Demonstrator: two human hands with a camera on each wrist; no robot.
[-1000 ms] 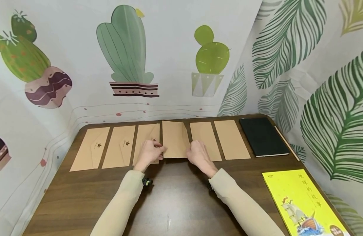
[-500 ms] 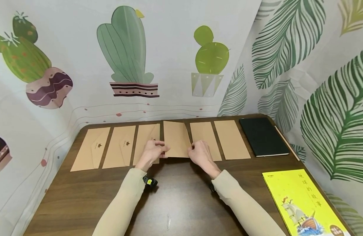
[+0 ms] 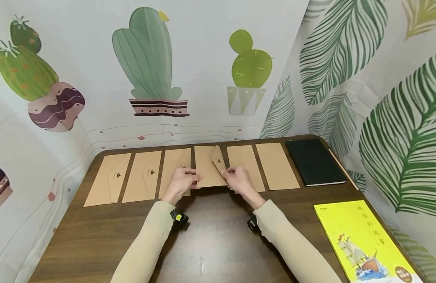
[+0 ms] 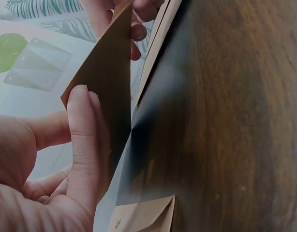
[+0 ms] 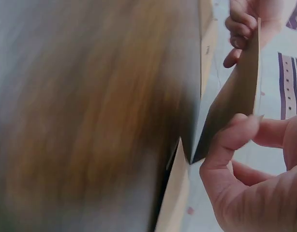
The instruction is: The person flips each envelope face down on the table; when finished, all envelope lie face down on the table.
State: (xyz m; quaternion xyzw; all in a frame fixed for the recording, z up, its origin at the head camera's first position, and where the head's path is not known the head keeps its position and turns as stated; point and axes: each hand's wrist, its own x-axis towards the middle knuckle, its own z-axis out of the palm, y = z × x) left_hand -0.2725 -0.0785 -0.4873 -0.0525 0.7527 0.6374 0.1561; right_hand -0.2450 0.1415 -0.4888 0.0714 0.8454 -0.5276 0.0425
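I watch both hands work on one envelope. My left hand [image 3: 180, 181] pinches its near left corner between thumb and fingers, leaving only the paper's thickness between them. My right hand [image 3: 239, 181] pinches at the near right corner, also with almost no gap. The held envelope [image 3: 205, 167] is at the middle of the row, its near edge raised above the surface [image 3: 76, 243]; whether its far edge touches, I cannot tell. Its flap [image 3: 215, 158], with a small dark crown, stands tilted along the right side.

To the left lie three envelopes, the far-left one [image 3: 104, 181], the second one [image 3: 137, 177] and the third one [image 3: 170, 165], all with flap side up; the left hand partly covers the third. To the right, the nearer plain envelope [image 3: 245, 161] and the outer plain envelope [image 3: 277, 167] show no flap. So I judge the work about halfway: three seem done, one is in hand, two seem left.

Farther right are a black notebook [image 3: 313, 163] and a thin stick [image 3: 343, 169] beside it; nearer, a yellow book [image 3: 366, 239]. Behind the surface hangs a printed cloth [image 3: 204, 70].
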